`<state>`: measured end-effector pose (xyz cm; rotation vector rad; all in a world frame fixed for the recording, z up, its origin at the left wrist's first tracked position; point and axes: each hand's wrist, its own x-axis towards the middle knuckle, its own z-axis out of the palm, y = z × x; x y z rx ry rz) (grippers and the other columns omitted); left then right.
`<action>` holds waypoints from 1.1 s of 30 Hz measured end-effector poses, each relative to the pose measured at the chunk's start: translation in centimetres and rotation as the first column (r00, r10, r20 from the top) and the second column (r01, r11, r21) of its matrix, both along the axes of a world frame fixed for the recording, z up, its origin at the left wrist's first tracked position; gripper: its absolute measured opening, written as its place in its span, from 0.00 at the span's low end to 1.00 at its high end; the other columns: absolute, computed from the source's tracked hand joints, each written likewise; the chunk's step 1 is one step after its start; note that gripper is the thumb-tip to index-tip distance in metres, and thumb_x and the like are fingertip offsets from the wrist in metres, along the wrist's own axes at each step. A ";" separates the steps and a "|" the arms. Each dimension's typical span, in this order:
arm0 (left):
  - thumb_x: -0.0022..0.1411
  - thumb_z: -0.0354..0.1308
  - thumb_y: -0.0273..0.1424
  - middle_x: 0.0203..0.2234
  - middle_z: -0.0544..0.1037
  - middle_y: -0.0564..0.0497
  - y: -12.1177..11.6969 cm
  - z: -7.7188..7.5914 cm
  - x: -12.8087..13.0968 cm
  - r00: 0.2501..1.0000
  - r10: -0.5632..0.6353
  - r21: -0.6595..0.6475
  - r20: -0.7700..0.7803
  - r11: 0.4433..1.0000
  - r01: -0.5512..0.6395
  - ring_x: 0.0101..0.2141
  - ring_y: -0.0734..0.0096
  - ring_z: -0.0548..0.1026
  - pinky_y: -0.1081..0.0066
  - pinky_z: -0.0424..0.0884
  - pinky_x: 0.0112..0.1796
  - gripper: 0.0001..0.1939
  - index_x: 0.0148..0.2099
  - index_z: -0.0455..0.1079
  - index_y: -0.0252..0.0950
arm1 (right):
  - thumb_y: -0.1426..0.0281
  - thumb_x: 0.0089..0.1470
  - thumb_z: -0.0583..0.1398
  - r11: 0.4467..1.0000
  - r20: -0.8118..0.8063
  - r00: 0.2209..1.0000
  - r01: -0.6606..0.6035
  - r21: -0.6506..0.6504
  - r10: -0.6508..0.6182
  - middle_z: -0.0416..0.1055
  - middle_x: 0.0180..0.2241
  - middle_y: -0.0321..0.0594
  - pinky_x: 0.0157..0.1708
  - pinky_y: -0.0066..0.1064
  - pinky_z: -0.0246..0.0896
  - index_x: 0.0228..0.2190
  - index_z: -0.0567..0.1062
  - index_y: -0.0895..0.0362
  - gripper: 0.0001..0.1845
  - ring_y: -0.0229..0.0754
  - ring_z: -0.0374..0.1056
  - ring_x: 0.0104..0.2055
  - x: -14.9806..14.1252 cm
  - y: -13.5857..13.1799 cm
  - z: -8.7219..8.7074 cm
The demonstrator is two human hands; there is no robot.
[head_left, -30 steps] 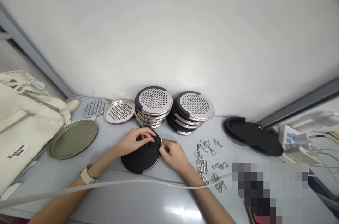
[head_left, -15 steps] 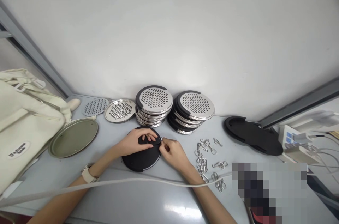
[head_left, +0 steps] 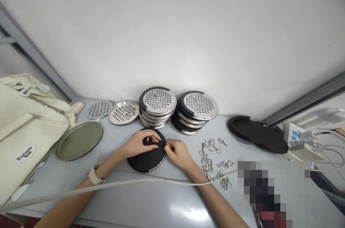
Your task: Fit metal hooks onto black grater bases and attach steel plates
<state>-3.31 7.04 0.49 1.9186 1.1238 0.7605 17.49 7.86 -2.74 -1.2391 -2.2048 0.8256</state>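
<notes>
Clock read from the round black disc with a silver rim (head_left: 147, 159), twelve toward the wall. Disc lay flat on the grey tabletop (head_left: 140, 206), beneath the left hand (head_left: 140, 144).

Left hand: came in from about nine o'clock, fingers bent and resting on the disc's upper face, thumb apart from them. Right hand (head_left: 178, 152): at the disc's two o'clock edge, thumb and forefinger pinching a small silver metal clip (head_left: 166, 141), other fingers curled in. Whether the clip was hooked on could not be told; fingers covered part of it.

Stack of round silver graters (head_left: 159, 102) stood near, between twelve and one; a second stack with black edge guards (head_left: 201, 106) toward two. Loose silver-rimmed grater (head_left: 124, 113) at eleven, flat perforated metal plate (head_left: 99, 110) at ten. Olive-green oval tray (head_left: 78, 141) at nine, cream fabric bag (head_left: 32, 131) beyond it.

Loose silver wire clips (head_left: 207, 163) were scattered at three; black plastic pieces (head_left: 258, 134) overlapped farther out, near a white power strip (head_left: 292, 136). White cable (head_left: 129, 182) crossed at six, in front of both forearms.
</notes>
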 end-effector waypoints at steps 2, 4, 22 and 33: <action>0.56 0.62 0.32 0.37 0.78 0.50 0.0 0.1 0.0 1.000 0.004 0.004 0.001 1.000 -0.004 0.37 0.70 0.74 0.72 0.69 0.39 0.11 0.43 0.73 0.36 | 0.71 0.53 0.52 1.000 -0.003 1.000 0.001 -0.001 -0.001 0.55 0.16 0.30 0.23 0.25 0.44 0.17 0.59 0.56 0.14 0.33 0.49 0.20 0.0 0.0 -0.1; 0.56 0.62 0.32 0.37 0.78 0.50 0.0 0.3 0.1 1.000 0.004 0.006 -0.011 1.000 -0.004 0.36 0.69 0.74 0.72 0.69 0.39 0.11 0.43 0.74 0.36 | 0.71 0.53 0.52 1.000 -0.004 1.000 -0.001 0.012 0.001 0.55 0.16 0.30 0.23 0.25 0.43 0.16 0.60 0.56 0.15 0.33 0.49 0.20 -0.1 0.0 -0.2; 0.56 0.63 0.28 0.38 0.79 0.49 -0.1 -0.1 0.1 0.995 -0.099 0.056 0.019 0.994 0.097 0.38 0.69 0.75 0.72 0.67 0.38 0.12 0.44 0.74 0.35 | 0.69 0.53 0.49 0.999 -0.093 0.995 -0.046 0.014 0.047 0.52 0.17 0.29 0.24 0.25 0.42 0.17 0.58 0.56 0.14 0.33 0.49 0.21 0.2 0.4 -0.3; 0.55 0.62 0.26 0.38 0.79 0.51 0.0 -0.5 0.0 0.992 -0.128 0.096 -0.007 0.987 0.128 0.36 0.71 0.75 0.74 0.65 0.35 0.12 0.44 0.73 0.36 | 0.69 0.49 0.49 0.994 -0.179 0.981 -0.088 -0.064 0.075 0.44 0.19 0.30 0.22 0.26 0.39 0.17 0.51 0.55 0.14 0.31 0.43 0.22 0.3 0.7 -0.7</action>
